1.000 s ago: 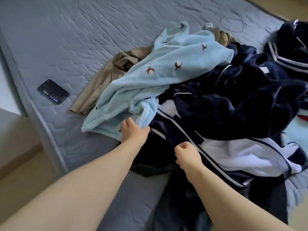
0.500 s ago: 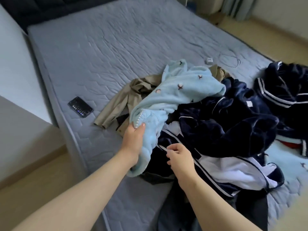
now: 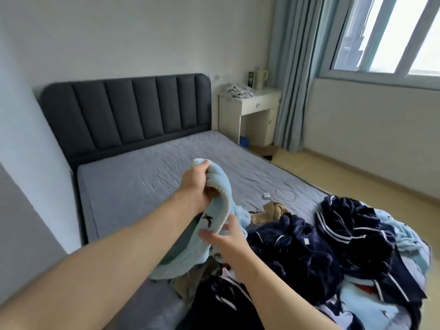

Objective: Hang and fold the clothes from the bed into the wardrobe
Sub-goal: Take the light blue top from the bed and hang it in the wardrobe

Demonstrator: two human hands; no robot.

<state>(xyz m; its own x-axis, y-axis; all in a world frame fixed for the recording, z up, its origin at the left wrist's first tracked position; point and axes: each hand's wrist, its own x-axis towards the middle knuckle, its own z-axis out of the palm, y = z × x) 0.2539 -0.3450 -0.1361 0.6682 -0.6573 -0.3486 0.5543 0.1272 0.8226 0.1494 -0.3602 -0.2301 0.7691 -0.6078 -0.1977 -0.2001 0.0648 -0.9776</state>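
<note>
My left hand grips the edge of a light blue fleece garment with small dark bird marks and holds it raised above the bed. Below it, my right hand touches the hanging cloth with fingers spread and relaxed. A heap of dark navy clothes with white stripes lies on the near right of the bed. A beige garment pokes out behind the heap. More light blue fleece lies under the navy pile at lower right.
A dark padded headboard stands at the far end. A white bedside desk with a kettle sits by the curtain and window. A small white charger and cable lie on the mattress. Wooden floor runs along the right.
My left hand has lifted the light blue garment up off the pile. My right hand let go of the navy clothing and moved onto the blue cloth. The view has tilted upward toward the headboard.
</note>
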